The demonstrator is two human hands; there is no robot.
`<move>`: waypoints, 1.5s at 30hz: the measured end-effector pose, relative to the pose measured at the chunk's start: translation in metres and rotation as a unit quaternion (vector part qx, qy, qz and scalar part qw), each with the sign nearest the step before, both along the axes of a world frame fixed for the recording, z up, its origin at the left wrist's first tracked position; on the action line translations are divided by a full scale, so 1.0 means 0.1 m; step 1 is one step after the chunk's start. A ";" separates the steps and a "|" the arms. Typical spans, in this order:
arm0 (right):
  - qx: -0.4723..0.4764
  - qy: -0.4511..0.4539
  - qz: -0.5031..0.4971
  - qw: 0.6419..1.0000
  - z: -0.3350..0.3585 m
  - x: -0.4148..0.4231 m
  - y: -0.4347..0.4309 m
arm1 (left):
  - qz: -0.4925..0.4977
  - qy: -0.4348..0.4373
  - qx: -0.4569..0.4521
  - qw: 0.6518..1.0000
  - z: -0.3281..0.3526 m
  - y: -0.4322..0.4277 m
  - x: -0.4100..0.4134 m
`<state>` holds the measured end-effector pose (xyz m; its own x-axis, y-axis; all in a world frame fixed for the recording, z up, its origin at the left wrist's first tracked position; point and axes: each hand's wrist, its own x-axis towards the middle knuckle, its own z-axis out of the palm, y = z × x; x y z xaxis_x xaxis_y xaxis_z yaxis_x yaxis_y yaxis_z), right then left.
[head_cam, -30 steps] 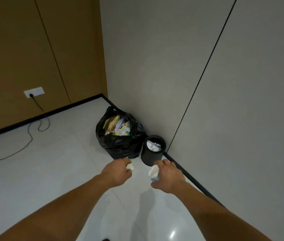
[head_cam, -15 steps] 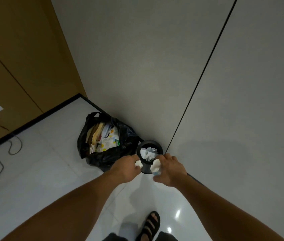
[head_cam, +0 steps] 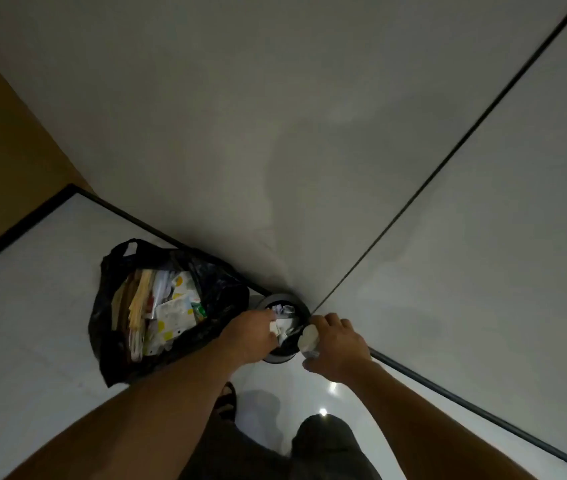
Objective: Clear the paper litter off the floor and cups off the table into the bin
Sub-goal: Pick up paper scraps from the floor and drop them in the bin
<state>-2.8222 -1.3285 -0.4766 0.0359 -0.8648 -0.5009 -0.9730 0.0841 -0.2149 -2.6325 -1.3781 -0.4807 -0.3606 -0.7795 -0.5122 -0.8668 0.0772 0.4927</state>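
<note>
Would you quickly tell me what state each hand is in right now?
Left hand: closed, pinching a small white paper scrap over the bin.
Right hand: closed, gripping a crumpled white wad.

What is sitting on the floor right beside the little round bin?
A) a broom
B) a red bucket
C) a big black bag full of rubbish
C: a black bag stuffed with paper and wrappers sits on the floor just left of the bin, by the wall.
</note>
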 end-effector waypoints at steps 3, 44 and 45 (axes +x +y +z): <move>0.026 -0.007 -0.022 0.999 -0.52 0.04 -0.30 | -0.032 -0.010 0.026 0.999 -0.52 -0.37 -0.03; -0.060 -0.012 -0.221 0.973 0.48 -0.18 -0.04 | -0.295 -0.040 -0.031 0.954 0.61 -0.86 -0.64; -0.060 -0.003 -0.232 0.971 0.57 -0.16 0.07 | -0.311 -0.044 -0.039 0.949 0.71 -0.82 -0.65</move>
